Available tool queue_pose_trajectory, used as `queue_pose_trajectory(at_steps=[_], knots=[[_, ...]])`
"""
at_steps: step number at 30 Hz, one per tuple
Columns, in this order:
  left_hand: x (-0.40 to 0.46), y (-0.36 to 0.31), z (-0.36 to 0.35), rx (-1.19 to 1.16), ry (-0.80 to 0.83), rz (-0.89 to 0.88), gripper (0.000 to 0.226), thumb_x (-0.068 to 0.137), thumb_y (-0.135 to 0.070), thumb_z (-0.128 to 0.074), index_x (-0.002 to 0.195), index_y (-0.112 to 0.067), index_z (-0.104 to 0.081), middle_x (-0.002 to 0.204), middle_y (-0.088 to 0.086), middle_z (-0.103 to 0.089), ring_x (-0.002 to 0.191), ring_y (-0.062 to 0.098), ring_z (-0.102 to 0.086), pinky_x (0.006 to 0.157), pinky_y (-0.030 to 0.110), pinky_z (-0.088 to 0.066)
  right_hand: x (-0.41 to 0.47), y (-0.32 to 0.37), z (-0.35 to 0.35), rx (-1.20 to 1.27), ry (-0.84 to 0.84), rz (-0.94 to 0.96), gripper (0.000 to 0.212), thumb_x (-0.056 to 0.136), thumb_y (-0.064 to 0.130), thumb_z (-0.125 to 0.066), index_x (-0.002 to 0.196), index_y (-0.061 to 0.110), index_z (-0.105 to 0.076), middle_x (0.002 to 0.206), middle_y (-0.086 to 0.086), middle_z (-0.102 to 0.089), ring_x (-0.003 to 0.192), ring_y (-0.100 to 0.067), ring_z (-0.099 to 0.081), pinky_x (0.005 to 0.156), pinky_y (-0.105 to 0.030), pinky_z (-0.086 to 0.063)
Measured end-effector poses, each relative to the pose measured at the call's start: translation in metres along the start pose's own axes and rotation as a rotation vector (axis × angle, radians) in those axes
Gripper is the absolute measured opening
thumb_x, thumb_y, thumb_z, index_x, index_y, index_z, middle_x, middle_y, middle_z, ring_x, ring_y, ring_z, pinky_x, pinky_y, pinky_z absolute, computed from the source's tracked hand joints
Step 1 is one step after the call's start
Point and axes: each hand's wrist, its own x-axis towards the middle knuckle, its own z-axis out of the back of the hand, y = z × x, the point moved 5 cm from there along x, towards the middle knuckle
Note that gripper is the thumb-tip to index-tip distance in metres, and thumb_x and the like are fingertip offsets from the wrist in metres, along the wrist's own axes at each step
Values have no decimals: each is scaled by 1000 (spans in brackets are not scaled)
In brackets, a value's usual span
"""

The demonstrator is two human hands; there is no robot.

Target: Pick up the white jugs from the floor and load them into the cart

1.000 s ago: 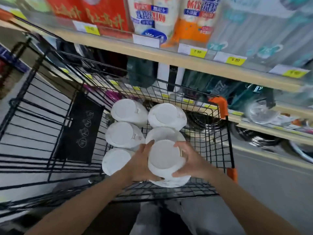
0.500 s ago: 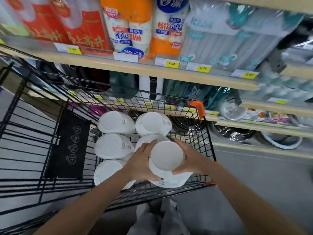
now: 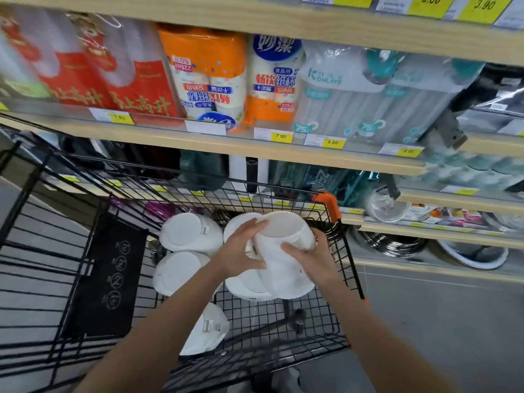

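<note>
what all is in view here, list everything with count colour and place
white jugs: six visible, white; one held over the cart's right side, the others in the cart
cart: one, black wire with orange corner caps, lower middle
black panel: one, black with white icons, inside the cart's left part
shelves: wooden, several tiers, across the top and right
paper cup packs: red, orange and white, and clear packs, middle shelf
price tags: many, yellow and white, on shelf edges
metal pans: silver, lowest shelf at right
floor: grey, lower right
hands: left hand and right hand, both gripping the held jug
</note>
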Motion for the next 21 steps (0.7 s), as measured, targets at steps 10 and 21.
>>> queue_pose_trajectory(at_steps=[10, 21], knots=[[-15, -13, -69, -628, 175, 447, 50, 93, -31, -57, 139, -33, -36, 134, -10, -49, 121, 11, -49, 92, 36, -51, -14, -11, 38, 305, -15, -135, 58, 82, 20, -72, 129, 24, -39, 116, -6, -55, 100, -31, -61, 75, -49, -57], [-7, 11, -118, -581, 294, 489, 55, 83, -59, -47, 128, -29, -53, 137, -5, -51, 126, 14, -45, 103, 32, -36, -45, -115, 23, 156, 107, -337, 71, 90, 9, -60, 143, 25, -15, 120, -7, -53, 109, -25, -54, 93, -45, -47]])
